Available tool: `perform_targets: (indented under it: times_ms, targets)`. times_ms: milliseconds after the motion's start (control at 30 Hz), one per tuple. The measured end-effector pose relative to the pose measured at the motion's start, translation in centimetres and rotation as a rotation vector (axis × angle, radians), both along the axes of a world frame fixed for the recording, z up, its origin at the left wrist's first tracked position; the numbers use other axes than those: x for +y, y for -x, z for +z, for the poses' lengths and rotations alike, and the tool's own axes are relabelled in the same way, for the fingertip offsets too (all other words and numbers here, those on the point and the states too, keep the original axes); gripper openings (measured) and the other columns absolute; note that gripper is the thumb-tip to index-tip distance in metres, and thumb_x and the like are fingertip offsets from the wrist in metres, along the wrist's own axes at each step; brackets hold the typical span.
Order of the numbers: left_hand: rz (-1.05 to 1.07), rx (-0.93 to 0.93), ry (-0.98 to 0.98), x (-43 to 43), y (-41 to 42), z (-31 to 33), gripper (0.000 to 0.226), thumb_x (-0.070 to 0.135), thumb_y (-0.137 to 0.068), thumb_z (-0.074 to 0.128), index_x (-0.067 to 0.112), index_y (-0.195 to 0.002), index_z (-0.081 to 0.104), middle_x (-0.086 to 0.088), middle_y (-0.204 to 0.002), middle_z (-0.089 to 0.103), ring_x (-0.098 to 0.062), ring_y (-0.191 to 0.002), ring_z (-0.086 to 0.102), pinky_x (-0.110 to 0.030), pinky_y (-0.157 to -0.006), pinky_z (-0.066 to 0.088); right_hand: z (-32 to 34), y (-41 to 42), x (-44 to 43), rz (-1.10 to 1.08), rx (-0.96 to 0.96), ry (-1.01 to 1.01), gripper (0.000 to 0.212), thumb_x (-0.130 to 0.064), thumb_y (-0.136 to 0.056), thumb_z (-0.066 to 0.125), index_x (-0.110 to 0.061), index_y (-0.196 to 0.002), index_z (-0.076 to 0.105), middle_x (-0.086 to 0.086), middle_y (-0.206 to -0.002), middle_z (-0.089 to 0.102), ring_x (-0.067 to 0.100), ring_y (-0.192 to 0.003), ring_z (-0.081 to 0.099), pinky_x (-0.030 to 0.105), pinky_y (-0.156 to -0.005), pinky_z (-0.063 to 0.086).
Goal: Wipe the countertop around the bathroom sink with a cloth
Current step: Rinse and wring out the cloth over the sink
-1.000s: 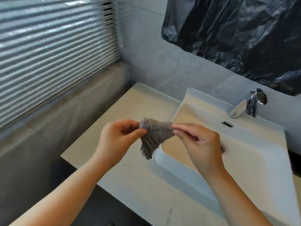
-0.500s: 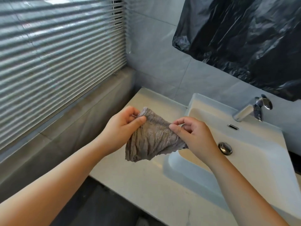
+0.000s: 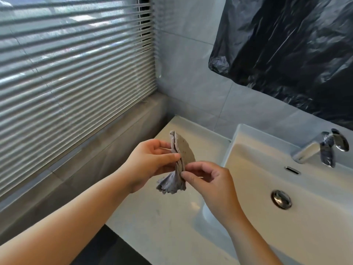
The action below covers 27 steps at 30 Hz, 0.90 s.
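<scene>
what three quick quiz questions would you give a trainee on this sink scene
1. True or false: the cloth lies flat on the countertop.
2. Of the left hand and right hand, which pinches the cloth? A. left only B. right only C. both
3. Short answer: on which side of the sink is the visible countertop, the person's left or right?

Key: 1. False, it is held up off the countertop. 2. C. 3. Left.

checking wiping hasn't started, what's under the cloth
Pale countertop lies below the grey cloth, which the left hand and right hand pinch in the air. The patch directly behind the cloth is hidden.
</scene>
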State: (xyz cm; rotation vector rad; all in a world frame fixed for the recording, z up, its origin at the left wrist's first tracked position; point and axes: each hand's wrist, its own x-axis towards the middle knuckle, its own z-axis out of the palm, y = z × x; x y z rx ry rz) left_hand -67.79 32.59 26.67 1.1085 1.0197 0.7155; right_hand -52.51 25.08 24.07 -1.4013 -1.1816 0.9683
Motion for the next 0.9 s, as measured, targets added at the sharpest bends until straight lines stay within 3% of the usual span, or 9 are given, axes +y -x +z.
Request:
perform_targets:
  times_ms: [167,267,367,467,567,667,767,833,900]
  targets:
    - [0.009,0.018,-0.032,1.2,-0.3,-1.0,0.022,-0.002,-0.083,0.063,-0.001,-0.106,0.063,-0.017,-0.094,0.072,-0.026,-0.084,0.07,-0.03,-0.073,0.059,-0.1,-1.6,1.3,0.018,-0.002,0.025,0.008,-0.007,-0.082,0.067,-0.013,-0.08,0.071,0.002,-0.073,0.07,0.016,-0.069,0.065,0.025,-0.066,0.055]
    - [-0.065,0.095,-0.074,2.8,0.9,-1.2,0.019,0.0,-0.089,0.056,0.004,-0.105,0.066,-0.012,-0.092,0.07,-0.023,-0.086,0.066,-0.029,-0.076,0.057,0.6,-4.1,2.0,-0.089,0.013,0.005,0.01,-0.003,-0.087,0.057,-0.008,-0.08,0.062,-0.004,-0.066,0.059,0.008,-0.062,0.053,0.018,-0.058,0.046]
    - [-0.182,0.331,-0.179,4.9,2.4,-1.2,0.019,0.012,-0.094,0.052,0.017,-0.097,0.07,-0.006,-0.093,0.07,-0.016,-0.085,0.066,-0.031,-0.08,0.055,1.5,-6.1,3.0,-0.175,-0.064,0.009,0.016,-0.005,-0.091,0.051,-0.013,-0.079,0.057,-0.011,-0.062,0.052,0.003,-0.06,0.047,0.016,-0.056,0.04]
    - [-0.4,0.508,-0.299,6.6,3.7,-1.1,0.018,0.03,-0.093,0.053,0.034,-0.103,0.067,0.002,-0.1,0.068,-0.018,-0.092,0.065,-0.039,-0.084,0.055,3.0,-6.7,4.1,-0.133,-0.155,0.06,0.013,-0.011,-0.09,0.055,-0.016,-0.082,0.063,-0.008,-0.067,0.061,0.003,-0.067,0.056,0.016,-0.061,0.047]
    - [-0.627,0.465,-0.259,7.1,3.6,-0.6,0.042,0.054,-0.077,0.055,0.039,-0.115,0.06,0.01,-0.114,0.063,-0.008,-0.102,0.062,-0.03,-0.091,0.052,4.8,-6.1,5.1,-0.025,-0.096,0.099,0.02,-0.011,-0.089,0.055,-0.021,-0.078,0.067,-0.005,-0.069,0.063,0.009,-0.068,0.058,0.024,-0.059,0.049]
    - [-0.698,0.435,-0.284,7.1,2.5,-0.9,0.051,0.072,-0.07,0.055,0.033,-0.102,0.065,0.01,-0.101,0.068,-0.009,-0.094,0.066,-0.032,-0.089,0.053,6.5,-5.5,6.6,0.029,-0.122,0.14,0.02,-0.009,-0.089,0.054,-0.02,-0.077,0.067,-0.001,-0.068,0.06,0.012,-0.062,0.053,0.027,-0.055,0.045]
    - [-0.628,0.244,-0.227,7.0,1.9,-0.9,0.045,0.057,-0.084,0.056,0.015,-0.093,0.067,0.002,-0.089,0.068,-0.016,-0.086,0.066,-0.039,-0.089,0.052,6.7,-5.8,8.4,-0.046,-0.163,0.15,0.015,-0.013,-0.087,0.058,-0.021,-0.078,0.068,0.0,-0.072,0.063,0.014,-0.066,0.056,0.028,-0.06,0.044]
    - [-0.583,0.159,-0.274,7.3,1.7,-0.6,0.045,0.045,-0.088,0.053,0.003,-0.099,0.066,-0.005,-0.099,0.063,-0.015,-0.095,0.063,-0.034,-0.092,0.051,5.5,-6.3,9.4,-0.183,-0.299,0.106,0.004,-0.022,-0.084,0.066,-0.024,-0.086,0.07,-0.005,-0.085,0.069,0.011,-0.08,0.061,0.028,-0.07,0.046]
    - [-0.548,0.118,-0.339,7.7,1.4,0.2,0.046,0.041,-0.086,0.05,0.0,-0.099,0.066,-0.004,-0.107,0.055,-0.009,-0.102,0.058,-0.026,-0.093,0.049,3.9,-6.0,9.6,-0.313,-0.485,0.036,0.017,-0.028,-0.082,0.071,-0.026,-0.099,0.067,-0.01,-0.099,0.067,0.005,-0.093,0.06,0.023,-0.079,0.045]
